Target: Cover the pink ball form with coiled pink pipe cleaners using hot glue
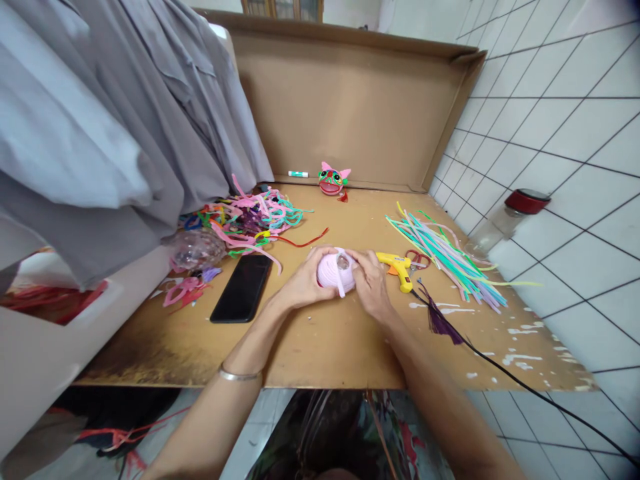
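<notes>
A round pale pink-lilac piece (329, 272), coiled in fuzzy strips with a small clear part showing at its top, is held above the middle of the table. My left hand (311, 279) wraps round its left side. On its right side, my right hand (369, 280) presses with bent fingers; a short strip end hangs down between the hands. Just right of my right hand lies a yellow glue gun (400, 268) with a black cable, beside red-handled scissors (419, 260).
Fuzzy sticks (450, 257) and a red-lidded jar (510, 217) are at right, a purple tassel (443, 323) nearer. At left lie a black phone (241, 288) and tangled fuzzy sticks (255, 217). A cat-like figure (331, 180) and a marker (298, 174) stand near the cardboard wall (350, 107).
</notes>
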`<state>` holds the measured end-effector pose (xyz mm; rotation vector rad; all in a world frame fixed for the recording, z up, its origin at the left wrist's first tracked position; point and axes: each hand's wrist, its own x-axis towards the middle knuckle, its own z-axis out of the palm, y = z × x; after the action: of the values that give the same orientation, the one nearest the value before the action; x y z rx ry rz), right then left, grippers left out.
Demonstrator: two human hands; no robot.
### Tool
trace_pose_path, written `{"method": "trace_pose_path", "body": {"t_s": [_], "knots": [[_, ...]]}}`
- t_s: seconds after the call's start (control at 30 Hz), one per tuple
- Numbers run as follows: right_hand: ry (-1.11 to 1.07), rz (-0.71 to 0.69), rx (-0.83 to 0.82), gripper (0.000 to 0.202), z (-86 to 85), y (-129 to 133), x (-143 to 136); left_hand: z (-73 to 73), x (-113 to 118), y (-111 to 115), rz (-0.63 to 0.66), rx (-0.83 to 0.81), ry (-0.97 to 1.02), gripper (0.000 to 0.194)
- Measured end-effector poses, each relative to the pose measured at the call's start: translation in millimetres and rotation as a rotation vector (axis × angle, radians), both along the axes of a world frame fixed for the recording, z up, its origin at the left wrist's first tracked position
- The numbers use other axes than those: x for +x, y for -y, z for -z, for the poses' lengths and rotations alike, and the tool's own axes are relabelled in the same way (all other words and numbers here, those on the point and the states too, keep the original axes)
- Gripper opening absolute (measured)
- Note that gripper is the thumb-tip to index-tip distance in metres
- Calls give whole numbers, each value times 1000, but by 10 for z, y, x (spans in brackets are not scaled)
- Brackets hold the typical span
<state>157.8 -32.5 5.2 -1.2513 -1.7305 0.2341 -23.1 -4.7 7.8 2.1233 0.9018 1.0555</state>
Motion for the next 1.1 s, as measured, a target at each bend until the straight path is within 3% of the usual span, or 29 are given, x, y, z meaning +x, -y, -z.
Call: {"method": "trace_pose_path", "body": {"t_s": [0.2,0.37,0.63,1.1], "knots": [[-18,4,9,37,29,-17,6,-32,-15,-1,44,-26,17,71],[-4,2,17,36,16,-8,10,-58,17,39,0,-20,-10,71],[-10,16,17,35,-21,25,-27,30,66,7,-52,2,52,71],[-29,9,9,32,-3,12,-23,29,78,14,-49,71,47,66]]}}
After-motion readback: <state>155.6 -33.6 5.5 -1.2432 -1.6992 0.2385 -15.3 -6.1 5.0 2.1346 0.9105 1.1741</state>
